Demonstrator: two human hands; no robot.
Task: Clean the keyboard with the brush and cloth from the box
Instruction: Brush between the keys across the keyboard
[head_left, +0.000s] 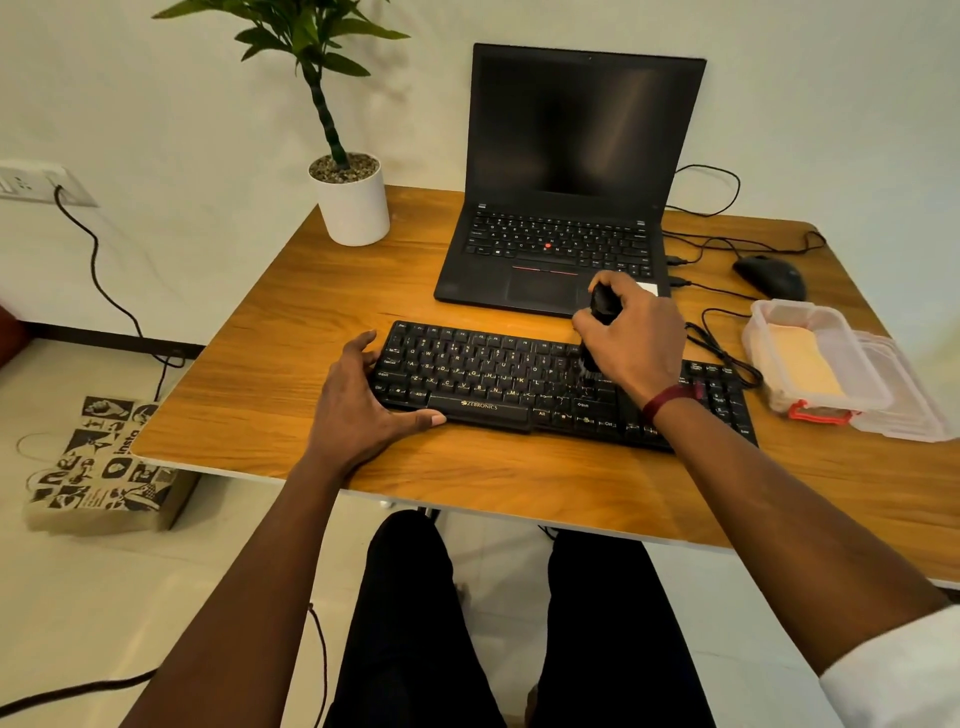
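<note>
Black bristles meet black keys: the right hand (631, 340) is wrapped round the handle of the brush (602, 302), holding it nearly upright with its tip down among the keys at the right of the letter block. The left hand (363, 400) grips nothing. Its fingers are spread over the left end of the keyboard (498, 382) and its thumb lies along the front edge beside the space bar, which looks like bracing.

I judge the task to be in its 1st half. The brush is out and at work, but nothing shows how many rows are already swept. The peach cloth (802, 358) lies folded inside the open clear box (779, 312) at the right of the table (291, 332), so the wiping is not yet done. The lid (906, 410) sits against the box on its far right side.

Room is tight at the back and on the right. The laptop (571, 156) stands just behind the keyboard, and the brush hand sits over its front corner. A black cable (719, 345) loops between the keyboard's right end and the box, where a wide stroke could snag it. The mouse (769, 275) lies behind the box. The keyboard lies slightly askew, fairly near the table's front edge. Bare wood lies to its left, with the potted plant (350, 202) well apart at the back
</note>
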